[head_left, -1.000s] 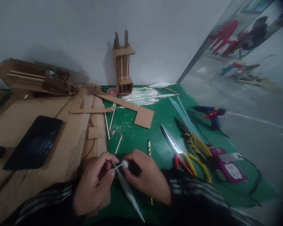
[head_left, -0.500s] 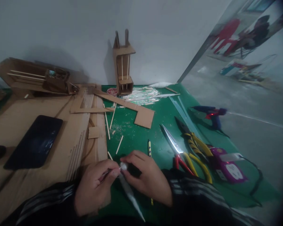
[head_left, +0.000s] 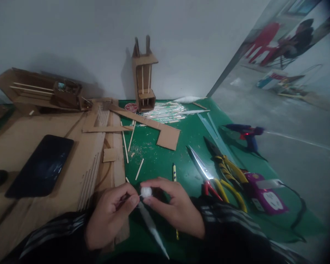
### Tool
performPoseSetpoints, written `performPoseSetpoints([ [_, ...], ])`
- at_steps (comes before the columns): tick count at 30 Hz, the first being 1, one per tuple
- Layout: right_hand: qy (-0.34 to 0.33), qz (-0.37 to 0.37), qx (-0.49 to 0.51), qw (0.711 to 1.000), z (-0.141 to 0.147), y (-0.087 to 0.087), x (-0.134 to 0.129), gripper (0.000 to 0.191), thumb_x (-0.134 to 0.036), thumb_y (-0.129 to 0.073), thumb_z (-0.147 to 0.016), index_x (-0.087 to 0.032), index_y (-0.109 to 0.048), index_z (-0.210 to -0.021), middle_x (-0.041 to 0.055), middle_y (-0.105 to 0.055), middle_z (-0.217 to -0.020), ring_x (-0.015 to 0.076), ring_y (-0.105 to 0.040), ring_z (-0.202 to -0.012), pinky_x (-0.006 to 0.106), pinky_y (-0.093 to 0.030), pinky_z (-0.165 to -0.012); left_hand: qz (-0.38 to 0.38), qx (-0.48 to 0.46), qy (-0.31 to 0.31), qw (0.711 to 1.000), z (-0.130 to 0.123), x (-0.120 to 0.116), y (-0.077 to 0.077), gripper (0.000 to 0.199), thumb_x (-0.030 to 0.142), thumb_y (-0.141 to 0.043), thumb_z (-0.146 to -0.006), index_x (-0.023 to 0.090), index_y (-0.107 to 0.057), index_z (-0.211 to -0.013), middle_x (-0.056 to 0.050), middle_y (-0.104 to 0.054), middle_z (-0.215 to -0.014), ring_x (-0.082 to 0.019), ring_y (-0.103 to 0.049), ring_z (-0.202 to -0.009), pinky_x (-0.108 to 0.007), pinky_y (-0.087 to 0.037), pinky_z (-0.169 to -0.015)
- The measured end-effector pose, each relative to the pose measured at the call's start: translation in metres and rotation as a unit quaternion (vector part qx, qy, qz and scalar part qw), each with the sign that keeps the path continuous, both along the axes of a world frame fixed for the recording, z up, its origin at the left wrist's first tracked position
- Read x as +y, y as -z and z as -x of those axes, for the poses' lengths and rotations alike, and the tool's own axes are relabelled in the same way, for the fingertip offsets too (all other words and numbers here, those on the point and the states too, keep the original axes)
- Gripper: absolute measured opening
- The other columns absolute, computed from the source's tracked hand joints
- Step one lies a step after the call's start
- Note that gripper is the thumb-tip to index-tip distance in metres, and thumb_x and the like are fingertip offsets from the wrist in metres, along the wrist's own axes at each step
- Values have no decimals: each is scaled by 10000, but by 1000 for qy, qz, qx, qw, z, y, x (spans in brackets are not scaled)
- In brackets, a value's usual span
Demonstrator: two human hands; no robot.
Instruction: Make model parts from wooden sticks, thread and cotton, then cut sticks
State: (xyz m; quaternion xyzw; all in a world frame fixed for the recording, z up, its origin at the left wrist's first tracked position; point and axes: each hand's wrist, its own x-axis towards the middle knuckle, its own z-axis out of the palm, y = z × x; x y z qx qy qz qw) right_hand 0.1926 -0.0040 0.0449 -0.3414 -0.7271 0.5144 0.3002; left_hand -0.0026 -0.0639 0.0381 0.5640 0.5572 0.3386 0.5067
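Note:
Between the thumb and fingers of my right hand (head_left: 174,207) is a small white ball (head_left: 146,192), fluffy or wound. My left hand (head_left: 112,212) pinches something thin and pale, mostly hidden by the fingers, right beside the ball. Below both hands a long white tapered piece (head_left: 153,229) lies on the green table (head_left: 187,150). A patterned yellow stick (head_left: 174,172) passes under my right hand. Short wooden sticks (head_left: 139,169) lie beyond my hands.
Scissors (head_left: 202,165), pliers (head_left: 225,165), a purple device (head_left: 266,198) and a glue gun (head_left: 244,134) lie right. Cardboard structures (head_left: 145,80) stand at the wall. A dark tablet (head_left: 41,167) lies left. A person (head_left: 301,42) sits in the background.
My right hand has shifted slightly right, and more of the white ball shows between its fingers. My left hand has moved slightly left, still pinching.

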Motion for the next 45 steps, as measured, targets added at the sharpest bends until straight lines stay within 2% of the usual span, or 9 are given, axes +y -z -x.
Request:
performPoseSetpoints([
  [10,-43,107,101,988,4,9,-2,284,-199,-635,-900,-254,-650,-1179,15,-720,-1080,129,-666,-964,229,-504,-857,113,-174,20,978,-1,6,3,338,453,-593,-875,161,-539,-715,11,-518,-744,-135,-463,-737,-232,-377,-687],
  [14,-75,155,147,974,3,7,-3,277,-178,-599,-923,-269,-638,-1182,35,-650,-1266,171,-549,-1233,322,-426,-1035,132,-218,8,967,-2,9,5,277,424,-634,-859,175,-605,-976,-15,-591,-885,-161,-531,-855,-269,-416,-812],
  [18,-77,167,129,974,2,7,-2,267,-201,-621,-915,-298,-655,-1162,21,-539,-1412,184,-282,-1432,391,-232,-1165,142,-216,-2,966,-2,9,7,453,401,-671,-841,211,-547,-1233,-9,-604,-896,-161,-551,-848,-282,-432,-827],
  [21,-74,164,117,977,2,8,0,240,-261,-640,-905,-307,-684,-1136,15,-396,-1511,206,-260,-1438,387,-214,-1166,139,-218,16,966,-3,8,6,413,396,-644,-865,210,-587,-1230,-21,-631,-938,-162,-566,-871,-273,-436,-834],
  [28,-91,169,103,976,3,10,2,257,-298,-610,-924,-298,-682,-1170,37,-358,-1509,216,-237,-1440,402,-217,-1164,107,-168,4,980,-6,5,2,353,437,-620,-860,167,-653,-1086,-15,-599,-816,-148,-532,-755,-240,-427,-702],
  [32,-65,132,102,984,3,10,-1,324,-296,-600,-927,-292,-624,-1251,53,-360,-1489,208,-327,-1389,393,-251,-1153,35,-12,-31,999,-5,1,3,340,456,-572,-872,167,-675,-1018,35,-460,-619,-121,-423,-566,-225,-345,-540],
  [35,-22,106,93,990,5,8,-2,337,-306,-661,-879,-246,-618,-1208,79,-527,-1247,196,-530,-1157,355,-418,-1009,-37,142,-57,988,-5,0,3,314,450,-586,-857,188,-703,-984,70,-349,-528,-110,-364,-487,-227,-279,-501],
  [37,-22,139,94,986,7,7,-2,304,-323,-698,-845,-206,-630,-1117,55,-590,-1049,174,-590,-961,317,-478,-862,-58,202,-54,976,-5,1,2,295,450,-594,-851,201,-718,-949,75,-331,-504,-109,-362,-469,-228,-268,-501],
  [45,-83,336,138,928,5,11,12,331,-316,-807,-730,-129,-640,-946,-1,-627,-816,102,-580,-732,239,-468,-690,-16,211,-19,977,-6,2,1,316,491,-591,-843,188,-670,-805,79,-314,-527,-109,-357,-490,-227,-241,-507],
])
